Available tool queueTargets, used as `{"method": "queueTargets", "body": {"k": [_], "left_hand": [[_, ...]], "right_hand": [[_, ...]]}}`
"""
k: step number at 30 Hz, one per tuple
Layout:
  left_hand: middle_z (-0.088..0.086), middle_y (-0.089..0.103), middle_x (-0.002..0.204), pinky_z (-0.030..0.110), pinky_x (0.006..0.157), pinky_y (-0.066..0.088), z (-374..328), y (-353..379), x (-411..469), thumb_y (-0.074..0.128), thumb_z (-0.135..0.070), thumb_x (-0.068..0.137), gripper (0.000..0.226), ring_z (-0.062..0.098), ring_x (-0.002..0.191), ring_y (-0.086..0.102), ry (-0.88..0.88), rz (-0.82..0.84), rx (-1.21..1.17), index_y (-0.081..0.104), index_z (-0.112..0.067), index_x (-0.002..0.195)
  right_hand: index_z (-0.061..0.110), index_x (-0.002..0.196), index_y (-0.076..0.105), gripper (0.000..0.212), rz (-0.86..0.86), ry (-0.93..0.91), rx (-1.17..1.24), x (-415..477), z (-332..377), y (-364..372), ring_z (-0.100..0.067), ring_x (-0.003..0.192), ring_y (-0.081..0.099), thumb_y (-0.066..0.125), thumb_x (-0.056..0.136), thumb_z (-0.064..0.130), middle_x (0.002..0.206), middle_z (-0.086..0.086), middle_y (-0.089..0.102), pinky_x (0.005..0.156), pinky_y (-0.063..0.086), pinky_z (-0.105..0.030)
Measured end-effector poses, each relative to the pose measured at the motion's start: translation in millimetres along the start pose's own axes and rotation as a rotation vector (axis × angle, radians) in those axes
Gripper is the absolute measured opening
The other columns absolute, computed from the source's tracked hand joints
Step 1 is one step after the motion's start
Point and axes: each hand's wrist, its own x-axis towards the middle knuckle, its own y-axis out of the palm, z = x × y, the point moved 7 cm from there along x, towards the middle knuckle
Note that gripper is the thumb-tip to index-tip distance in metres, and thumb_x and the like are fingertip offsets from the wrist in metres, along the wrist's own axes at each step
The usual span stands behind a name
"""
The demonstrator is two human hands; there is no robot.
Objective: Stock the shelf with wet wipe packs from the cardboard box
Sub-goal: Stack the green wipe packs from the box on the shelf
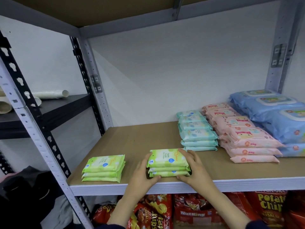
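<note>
With left hand (145,172) and right hand (193,167) clasping the green stack (168,164) of three packs near the shelf (140,139) front edge — fingers curled on its sides, thumbs against its front — press evenly, slide back square, align with the neighbouring green pile (104,167).

bare brown shelf board (137,138) lies open behind and between the left lime-green wipe stack (103,167) and the middle lime-green wipe stack (168,162). teal pack row (196,129), pink pack row (244,138) and blue pack row (272,113) fill the right.
</note>
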Motion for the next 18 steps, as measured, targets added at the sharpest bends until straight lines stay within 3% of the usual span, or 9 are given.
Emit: {"method": "queueTargets", "body": {"k": [4, 9, 13, 18], "left_hand": [[-0.011, 0.041, 0.136, 0.009, 0.088, 0.03, 1.4, -0.4, -0.1, 0.067, -0.023, 0.083, 0.072, -0.003, 0.116, 0.038, 0.007, -0.048, -0.001, 0.024, -0.036, 0.141], [-0.01, 0.041, 0.138, 0.01, 0.09, 0.03, 0.8, 0.2, 0.3, 0.065, -0.023, 0.085, 0.072, -0.002, 0.117, 0.039, 0.012, -0.046, -0.003, 0.023, -0.036, 0.141], [-0.01, 0.042, 0.138, 0.011, 0.092, 0.031, 1.2, 0.5, -0.6, 0.065, -0.022, 0.084, 0.072, 0.001, 0.12, 0.04, 0.01, -0.056, -0.008, 0.024, -0.038, 0.141], [-0.01, 0.04, 0.14, 0.014, 0.095, 0.032, 2.1, 1.3, -1.9, 0.066, -0.022, 0.084, 0.071, 0.004, 0.125, 0.04, 0.006, -0.071, -0.018, 0.024, -0.038, 0.14]], "right_hand": [[0.049, 0.127, 0.019, 0.082, -0.005, -0.02, 0.011, 1.1, -2.6, -1.7, -0.001, 0.115, 0.034, 0.073, 0.075, 0.017, 0.14, 0.003, 0.027, 0.087, 0.028, -0.005], [0.054, 0.121, 0.021, 0.08, -0.043, -0.055, 0.017, -2.7, -4.6, -4.4, -0.005, 0.113, 0.041, 0.074, 0.075, 0.014, 0.132, 0.005, 0.032, 0.088, 0.034, -0.008], [0.056, 0.118, 0.022, 0.077, -0.043, -0.06, -0.011, -1.9, -5.8, -4.1, -0.005, 0.111, 0.04, 0.072, 0.077, 0.015, 0.128, 0.006, 0.033, 0.081, 0.032, 0.004], [0.054, 0.122, 0.011, 0.082, -0.037, -0.019, -0.033, -1.6, -6.5, -3.2, -0.004, 0.103, 0.039, 0.07, 0.079, 0.016, 0.12, 0.008, 0.029, 0.076, 0.033, 0.005]]}}
